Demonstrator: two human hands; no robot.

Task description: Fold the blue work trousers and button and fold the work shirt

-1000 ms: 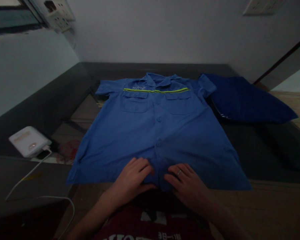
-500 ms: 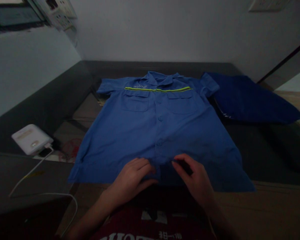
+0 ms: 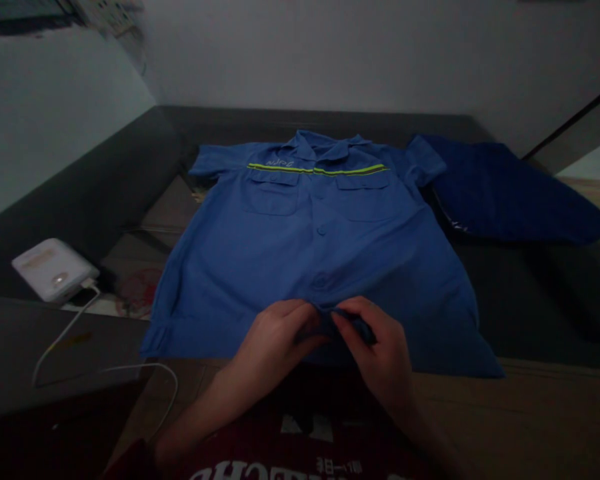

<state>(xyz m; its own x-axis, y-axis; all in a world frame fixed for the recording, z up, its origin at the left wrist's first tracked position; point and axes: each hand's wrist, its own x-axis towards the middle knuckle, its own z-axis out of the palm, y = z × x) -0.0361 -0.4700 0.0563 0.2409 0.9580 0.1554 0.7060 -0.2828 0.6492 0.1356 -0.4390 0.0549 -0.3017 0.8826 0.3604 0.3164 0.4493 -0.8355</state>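
A blue short-sleeved work shirt [image 3: 260,260] lies front up, its collar away from me and a yellow-green stripe across the chest. Buttons run down the middle, and two flap pockets sit below the stripe. At the lower end of the button front, my left hand [image 3: 277,337] is closed on the cloth, thumb against fingers. Close beside it, my right hand [image 3: 380,340] pinches the other front edge between thumb and forefinger. The cloth bunches up between the two hands. Whatever lies right at the fingertips is too dark and covered to make out.
A dark blue bag-like bundle [image 3: 520,193] lies to the right, touching the shirt's sleeve. On the left a white power bank [image 3: 55,270] has a white cable [image 3: 65,333] plugged in, trailing toward me. Behind the dark tabletop [image 3: 545,313] stands a pale wall [image 3: 330,53].
My hands have come closer together, the left moving right and slightly up. The shirt's lower front is now lifted and bunched between them. The camera view has shifted slightly.
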